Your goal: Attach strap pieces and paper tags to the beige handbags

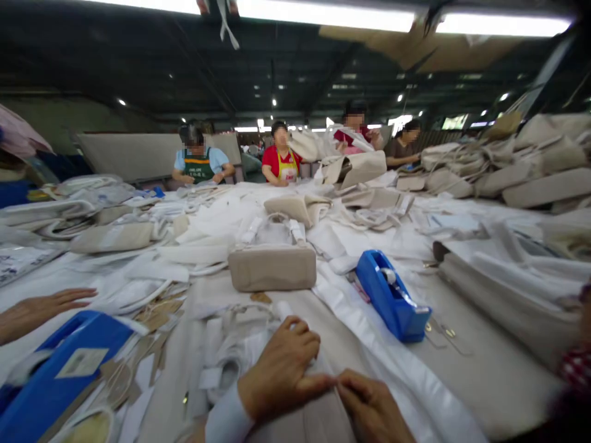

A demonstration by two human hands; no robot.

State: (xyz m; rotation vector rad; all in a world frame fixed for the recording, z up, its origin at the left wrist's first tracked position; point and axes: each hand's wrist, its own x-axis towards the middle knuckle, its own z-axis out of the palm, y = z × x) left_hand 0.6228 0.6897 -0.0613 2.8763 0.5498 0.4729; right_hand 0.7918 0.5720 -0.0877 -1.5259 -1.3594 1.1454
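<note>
A beige handbag (323, 415) lies at the bottom centre, close to me, cut off by the lower edge of the view. My left hand (281, 369) rests over its upper side, fingers curled and thumb stretched along the edge. At the same edge my right hand (373, 406) pinches the material, its fingertips meeting my left thumb. Whatever small part sits between the fingertips is hidden. Beside my left wrist are clear-wrapped straps and a white ring-shaped roll (228, 372). A finished-looking beige handbag (272, 269) with wrapped handles stands upright just ahead.
A blue tape dispenser (392, 295) stands to the right, and another blue dispenser (60, 375) at lower left. A co-worker's hand (46, 311) reaches in from the left. Beige bags (530, 160) are heaped at back right. Several people work across the table. Metal hooks (447, 332) lie at right.
</note>
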